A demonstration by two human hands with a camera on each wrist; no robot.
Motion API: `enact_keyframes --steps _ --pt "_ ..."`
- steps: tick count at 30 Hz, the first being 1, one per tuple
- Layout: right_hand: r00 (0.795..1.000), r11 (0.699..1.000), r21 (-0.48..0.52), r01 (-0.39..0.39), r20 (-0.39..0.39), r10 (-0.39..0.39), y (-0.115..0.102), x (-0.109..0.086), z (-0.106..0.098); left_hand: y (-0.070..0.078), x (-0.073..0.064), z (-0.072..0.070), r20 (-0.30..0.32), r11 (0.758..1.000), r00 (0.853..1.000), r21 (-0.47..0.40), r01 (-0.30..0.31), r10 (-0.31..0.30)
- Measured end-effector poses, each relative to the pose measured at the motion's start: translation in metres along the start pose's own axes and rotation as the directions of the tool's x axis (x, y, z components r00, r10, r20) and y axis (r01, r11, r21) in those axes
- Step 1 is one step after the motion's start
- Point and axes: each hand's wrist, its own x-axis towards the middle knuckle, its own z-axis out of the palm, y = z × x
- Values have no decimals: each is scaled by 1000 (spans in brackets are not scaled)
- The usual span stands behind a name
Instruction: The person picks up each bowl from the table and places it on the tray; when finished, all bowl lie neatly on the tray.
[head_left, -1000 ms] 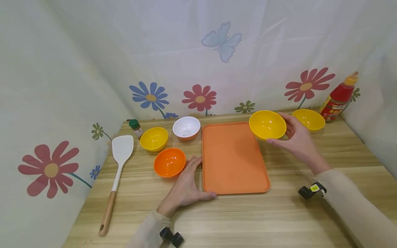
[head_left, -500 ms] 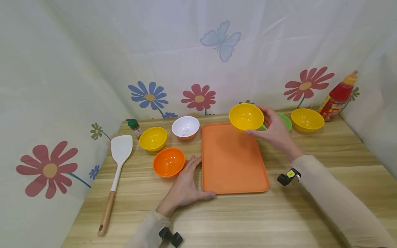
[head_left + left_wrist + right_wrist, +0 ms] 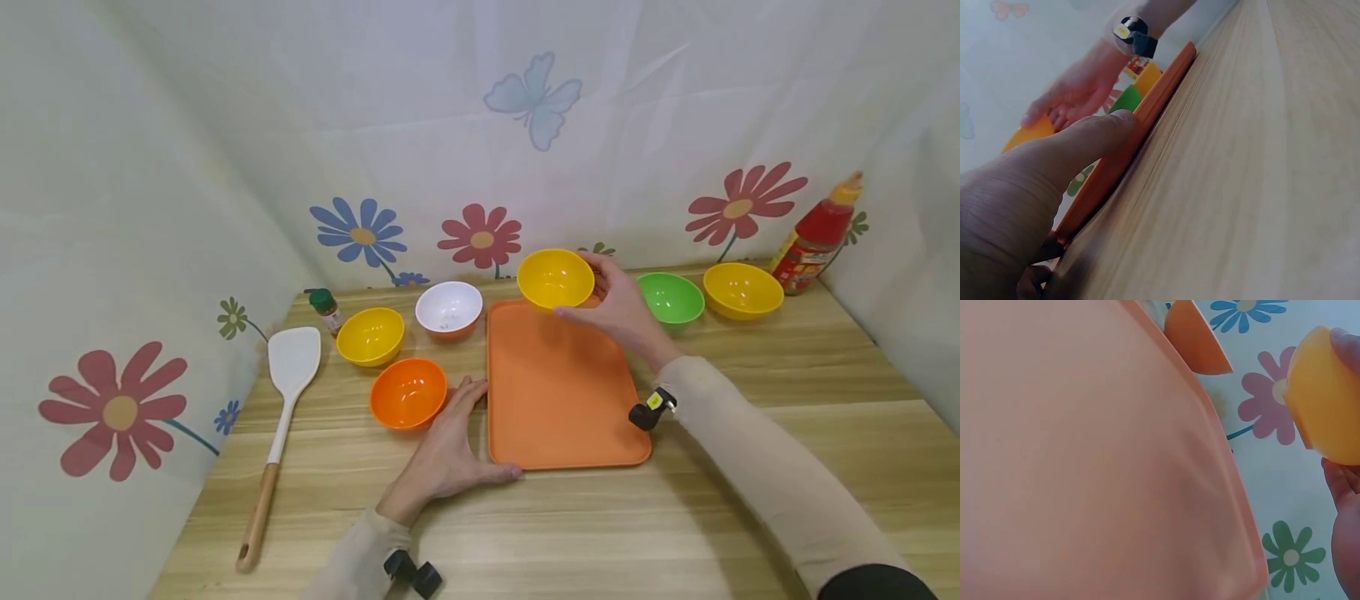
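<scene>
My right hand (image 3: 618, 308) pinches a yellow bowl (image 3: 555, 279) by its side, thumb toward me and fingers behind. In the head view, the bowl is over the far edge of the orange tray (image 3: 566, 400); the right wrist view shows this yellow bowl (image 3: 1325, 400) raised clear of the tray. At the tray's near left corner rests my left hand (image 3: 446, 458), its thumb along the front edge and its fingers spread at the left side. The left thumb (image 3: 1100, 132) touches the tray's rim in the left wrist view. Close to the left fingers sits an orange bowl (image 3: 408, 394).
Left of the tray are a white-lined bowl (image 3: 449, 308), another yellow bowl (image 3: 371, 337), a green-capped jar (image 3: 327, 308) and a white spatula (image 3: 282, 417). At the right stand a green bowl (image 3: 672, 300), a yellow bowl (image 3: 742, 291) and a red sauce bottle (image 3: 813, 242).
My right hand has carried the yellow bowl leftward, from the tray's right side to above its far edge. The green bowl behind it has come into sight. My left hand stays put.
</scene>
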Motion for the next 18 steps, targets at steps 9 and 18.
enact_keyframes --steps 9,18 --pt "999 1000 27 -14 36 13 6 16 21 1 0 -1 9 1000 1000 18 17 -18" --pt "995 997 -16 -70 67 71 15 29 38 1 -1 -1 12 1000 1000 13 17 -17"
